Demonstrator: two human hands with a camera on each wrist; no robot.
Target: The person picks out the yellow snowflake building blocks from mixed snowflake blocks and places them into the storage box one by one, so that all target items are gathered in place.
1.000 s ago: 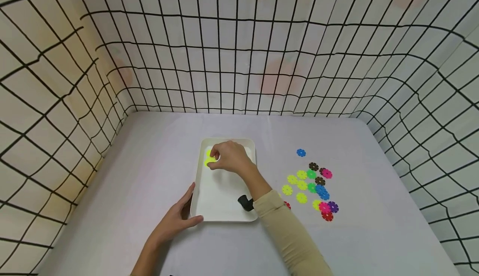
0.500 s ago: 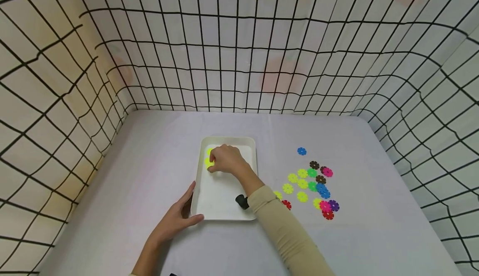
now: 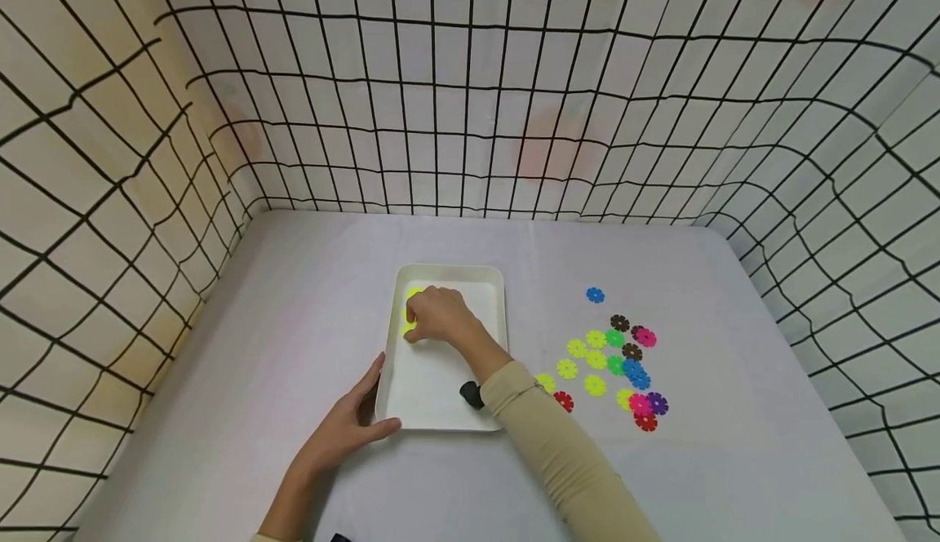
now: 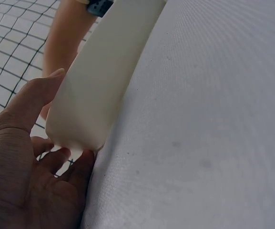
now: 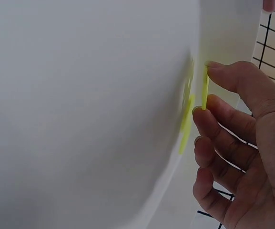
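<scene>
A white rectangular tray (image 3: 441, 395) lies on the pale tabletop. My left hand (image 3: 345, 428) grips its near left corner, with the thumb at the near edge and the fingers along the left side; in the left wrist view the fingertips touch the tray's outer wall (image 4: 94, 81). Over the tray's far left part, my right hand (image 3: 441, 313) pinches a thin yellow notched disc (image 5: 205, 88) between thumb and fingertips. Other yellow discs (image 5: 187, 125) rest on the tray floor beside it, partly hidden by the hand in the head view.
Right of the tray lie several loose notched discs, among them a yellow one (image 3: 595, 385), a blue one (image 3: 595, 295), a purple one (image 3: 658, 403) and a red one (image 3: 563, 401). Black wire grid (image 3: 470, 109) encloses the table. A black wrist-worn piece (image 3: 471, 395) shows by the right sleeve.
My right hand has come down a little and left over the yellow discs in the tray. My left hand keeps its hold on the corner. The head view has tilted slightly.
</scene>
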